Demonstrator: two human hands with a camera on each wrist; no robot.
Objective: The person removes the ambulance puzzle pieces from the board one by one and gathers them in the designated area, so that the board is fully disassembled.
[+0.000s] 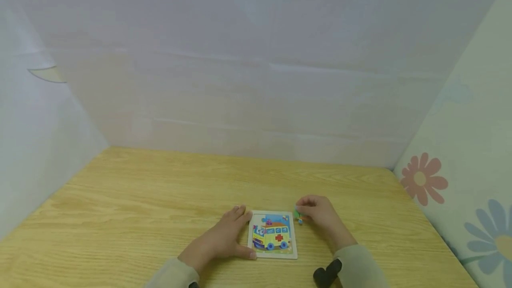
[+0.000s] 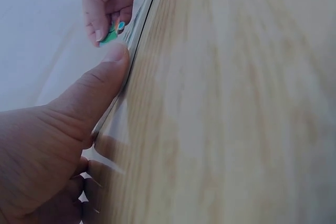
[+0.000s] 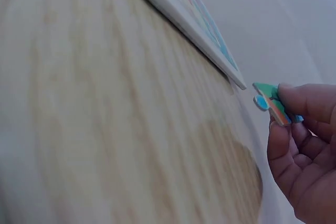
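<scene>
A jigsaw puzzle (image 1: 273, 257) in a white frame lies flat on the wooden table, its picture a yellow ambulance with a red cross. A pale patch shows at the picture's upper left. My left hand (image 1: 224, 237) rests spread along the frame's left side, its thumb touching the near left corner and its fingers by the far left one. Just off the frame's right edge, my right hand (image 1: 320, 212) pinches a puzzle piece (image 3: 270, 100) between thumb and fingers. Green, orange and blue show on that piece, and a round knob sticks out of it.
The wooden table (image 1: 160, 181) meets a pale sheet wall (image 1: 256, 101) at the back. More walls close in on both sides, the right one printed with flowers (image 1: 424, 179). A black object (image 1: 327, 274) sits at the right sleeve's cuff.
</scene>
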